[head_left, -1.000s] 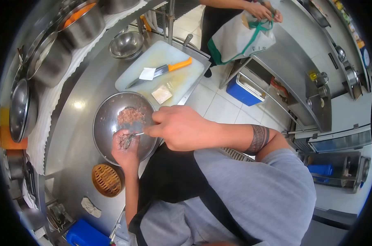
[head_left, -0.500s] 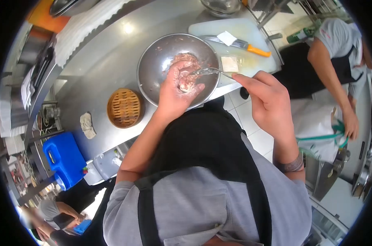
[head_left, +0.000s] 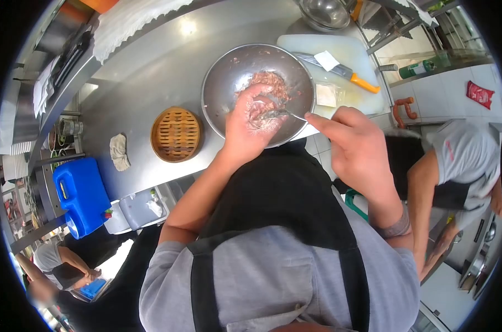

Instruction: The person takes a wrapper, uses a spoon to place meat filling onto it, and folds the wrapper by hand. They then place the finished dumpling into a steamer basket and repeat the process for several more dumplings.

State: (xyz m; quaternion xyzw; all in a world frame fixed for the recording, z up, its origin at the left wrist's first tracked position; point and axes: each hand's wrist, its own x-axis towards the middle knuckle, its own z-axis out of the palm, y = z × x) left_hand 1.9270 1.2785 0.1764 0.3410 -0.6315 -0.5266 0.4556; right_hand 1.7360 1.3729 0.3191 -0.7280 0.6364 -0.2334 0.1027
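Over the steel bowl (head_left: 220, 83), my left hand (head_left: 248, 130) is cupped around a portion of minced meat (head_left: 261, 110), its fingers dusted or smeared white. My right hand (head_left: 359, 146) grips the thin handle of a metal spoon (head_left: 274, 114), whose head rests against the meat in my left palm. More minced meat (head_left: 273, 82) lies in the bowl beyond my fingers. Just right of the bowl, a pale square wrapper (head_left: 325, 95) sits near the white cutting board (head_left: 348, 47).
A yellow-handled knife (head_left: 364, 83) lies on the board. The round bamboo steamer (head_left: 176, 134) and a crumpled cloth (head_left: 118, 152) are on the steel counter (head_left: 123, 99), left of the bowl. A blue jug (head_left: 85, 193) stands at lower left. Co-workers are at right (head_left: 467, 155) and lower left.
The view has shifted, so the bowl appears further right. The spoon head now sits lower in my left palm. The co-worker at right has bent lower, and the white bag is no longer visible.
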